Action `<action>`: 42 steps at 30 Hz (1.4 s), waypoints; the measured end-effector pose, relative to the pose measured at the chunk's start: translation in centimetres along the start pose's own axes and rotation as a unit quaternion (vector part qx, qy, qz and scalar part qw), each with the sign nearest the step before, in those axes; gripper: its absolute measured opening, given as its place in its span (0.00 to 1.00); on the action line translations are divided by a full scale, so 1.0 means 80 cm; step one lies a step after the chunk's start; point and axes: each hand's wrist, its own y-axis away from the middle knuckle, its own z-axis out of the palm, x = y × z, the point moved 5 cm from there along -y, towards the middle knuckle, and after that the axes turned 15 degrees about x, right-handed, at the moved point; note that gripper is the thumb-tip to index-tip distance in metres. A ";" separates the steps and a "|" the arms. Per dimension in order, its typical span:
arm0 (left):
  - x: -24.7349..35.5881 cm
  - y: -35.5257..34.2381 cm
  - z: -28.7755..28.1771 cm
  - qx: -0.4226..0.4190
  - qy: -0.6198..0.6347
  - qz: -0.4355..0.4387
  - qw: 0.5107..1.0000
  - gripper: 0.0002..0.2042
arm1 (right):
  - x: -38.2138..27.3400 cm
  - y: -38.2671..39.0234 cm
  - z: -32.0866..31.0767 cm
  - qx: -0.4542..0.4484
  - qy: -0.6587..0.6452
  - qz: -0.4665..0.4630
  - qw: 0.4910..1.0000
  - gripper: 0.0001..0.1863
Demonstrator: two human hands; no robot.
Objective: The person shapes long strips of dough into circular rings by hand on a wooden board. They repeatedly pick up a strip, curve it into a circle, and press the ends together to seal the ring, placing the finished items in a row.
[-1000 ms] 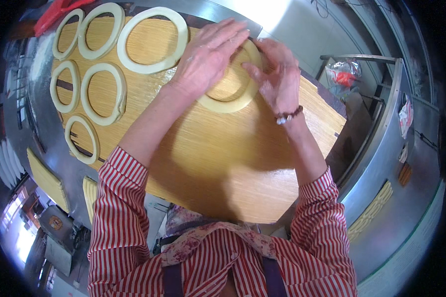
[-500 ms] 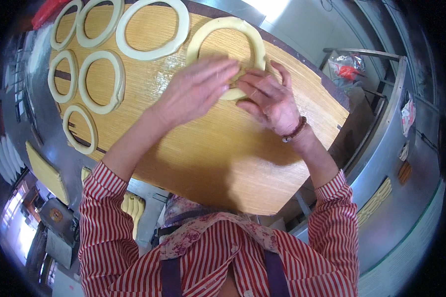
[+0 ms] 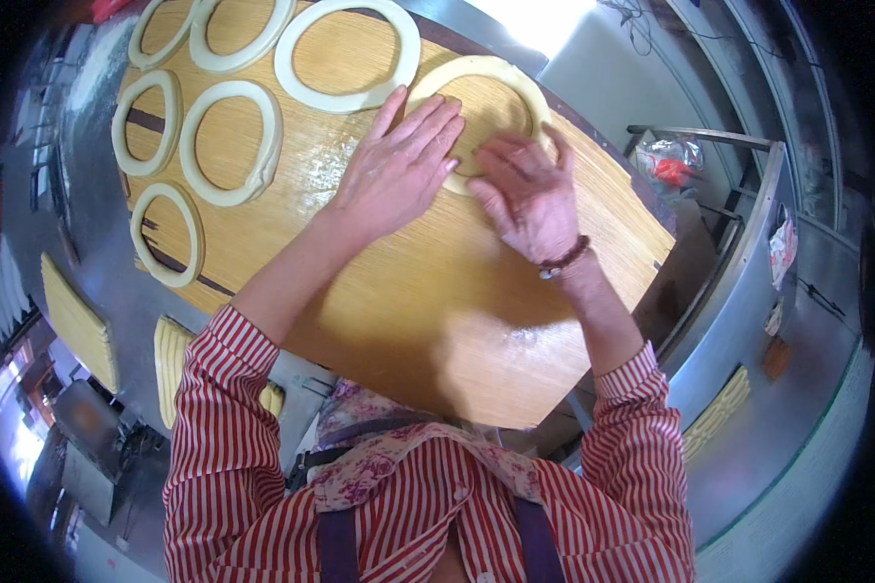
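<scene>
A pale dough ring [image 3: 491,66] lies on a wooden board [image 3: 437,272] ahead of me. My left hand [image 3: 399,170] rests over its near left side, with fingers stretched out and slightly apart. Over the near right side is my right hand [image 3: 530,199], slightly blurred, its fingers loosely bent and the thumb apart. The hands cover part of the ring, so I cannot tell whether its near side is closed. Nothing shows in either grasp. Just left of this ring lies another dough ring [image 3: 408,58], apart from my hands.
Several more dough rings [image 3: 192,146] lie on the board's left part. Yellowish dough slabs [image 3: 76,321] sit beyond its left edge. To the right stand a metal frame [image 3: 710,136], a clear bag with something red [image 3: 671,170], and a counter with twisted dough strips [image 3: 717,413].
The whole view has shifted, so the board's rings appear farther right. My left hand has slowed from a blur and its fingers have spread; my right hand stays by the ring's near right side.
</scene>
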 end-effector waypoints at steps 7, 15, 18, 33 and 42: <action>0.002 0.013 -0.010 -0.002 0.040 -0.008 0.999 0.20 | -0.017 0.040 -0.005 -0.019 0.054 -0.005 0.998 0.18; 0.080 0.196 -0.128 0.086 0.119 -0.178 0.973 0.19 | -0.058 0.086 0.004 0.036 0.080 -0.032 0.996 0.19; 0.178 0.352 -0.198 0.135 0.143 -0.245 0.949 0.19 | -0.133 0.155 -0.048 0.058 0.099 -0.039 0.993 0.19; 0.299 0.877 -0.378 0.136 -0.174 -0.509 0.832 0.31 | -0.737 0.463 0.038 -0.160 -0.163 -0.292 0.929 0.28; 0.293 1.009 -0.391 0.101 -0.142 -0.439 0.882 0.32 | -0.823 0.549 0.088 -0.183 0.012 -0.273 0.944 0.32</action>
